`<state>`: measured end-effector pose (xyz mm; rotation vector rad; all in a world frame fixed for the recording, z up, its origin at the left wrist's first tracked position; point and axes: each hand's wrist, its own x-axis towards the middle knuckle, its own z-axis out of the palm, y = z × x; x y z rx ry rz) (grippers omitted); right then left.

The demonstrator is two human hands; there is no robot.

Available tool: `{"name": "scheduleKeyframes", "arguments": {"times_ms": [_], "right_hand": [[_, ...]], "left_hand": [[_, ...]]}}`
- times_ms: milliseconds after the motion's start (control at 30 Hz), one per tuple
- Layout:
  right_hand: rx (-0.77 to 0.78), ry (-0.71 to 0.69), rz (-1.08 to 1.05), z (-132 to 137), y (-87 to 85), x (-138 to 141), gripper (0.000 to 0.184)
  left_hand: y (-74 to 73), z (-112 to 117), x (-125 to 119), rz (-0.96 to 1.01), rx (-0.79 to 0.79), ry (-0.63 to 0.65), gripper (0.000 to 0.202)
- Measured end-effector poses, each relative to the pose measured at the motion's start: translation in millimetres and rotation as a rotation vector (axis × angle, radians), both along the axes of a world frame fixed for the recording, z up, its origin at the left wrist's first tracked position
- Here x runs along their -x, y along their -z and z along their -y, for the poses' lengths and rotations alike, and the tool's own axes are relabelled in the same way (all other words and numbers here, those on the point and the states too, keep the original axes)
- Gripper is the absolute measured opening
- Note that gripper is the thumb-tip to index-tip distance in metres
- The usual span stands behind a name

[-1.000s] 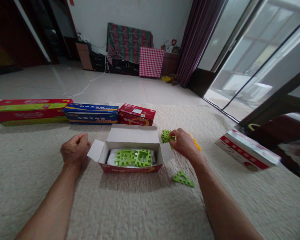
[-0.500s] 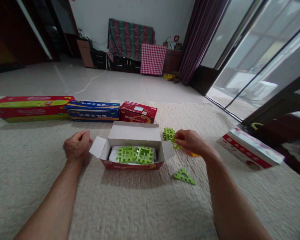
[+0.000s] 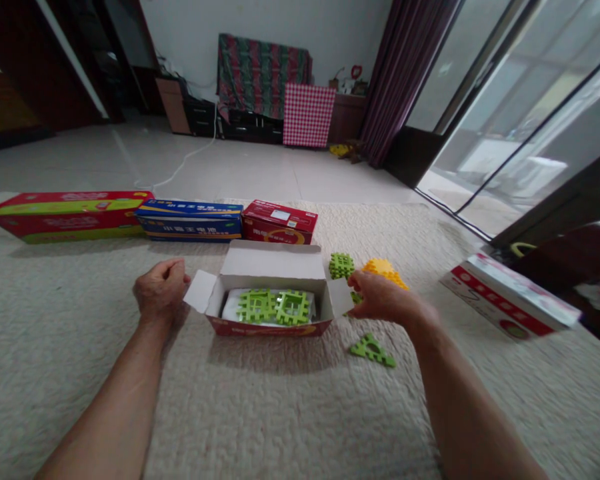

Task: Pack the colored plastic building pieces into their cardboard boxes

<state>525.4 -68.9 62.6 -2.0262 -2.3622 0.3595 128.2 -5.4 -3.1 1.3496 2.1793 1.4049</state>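
Note:
An open red and white box (image 3: 275, 270) lies on the cream blanket with two green interlocking pieces (image 3: 275, 307) inside. My left hand (image 3: 161, 291) rests in a loose fist beside the box's left flap. My right hand (image 3: 383, 299) hovers at the box's right flap, pinching a small green piece (image 3: 356, 297) that is mostly hidden. Beyond it lie a green square piece (image 3: 341, 265) and an orange piece (image 3: 383, 270). A green triangle piece (image 3: 373, 349) lies in front of my right hand.
Three closed boxes line the blanket's far edge: a long red one (image 3: 65, 215), a blue one (image 3: 190, 220) and a small red one (image 3: 279, 223). A red and white box (image 3: 510, 297) lies at the right. Tiled floor, curtains and glass doors lie beyond.
My right hand came away from the green square piece, toward the box's right flap, with a small green piece. The orange piece is now uncovered. My left hand stayed put.

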Motion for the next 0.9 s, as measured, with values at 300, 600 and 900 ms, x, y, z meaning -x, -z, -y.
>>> {"name": "scheduleKeyframes", "arguments": {"times_ms": [300, 600, 900], "right_hand": [[-0.036, -0.119, -0.020, 17, 15.8, 0, 0.027], [-0.313, -0.093, -0.115, 8, -54.2, -16, 0.035], [-0.138, -0.457, -0.215, 13, -68.7, 134, 0.029]], "left_hand": [[8.2, -6, 4, 0.022, -0.036, 0.009, 0.031], [11.5, -7, 4, 0.053, -0.082, 0.030, 0.033], [18.3, -10, 5, 0.087, -0.094, 0.042, 0.035]]}}
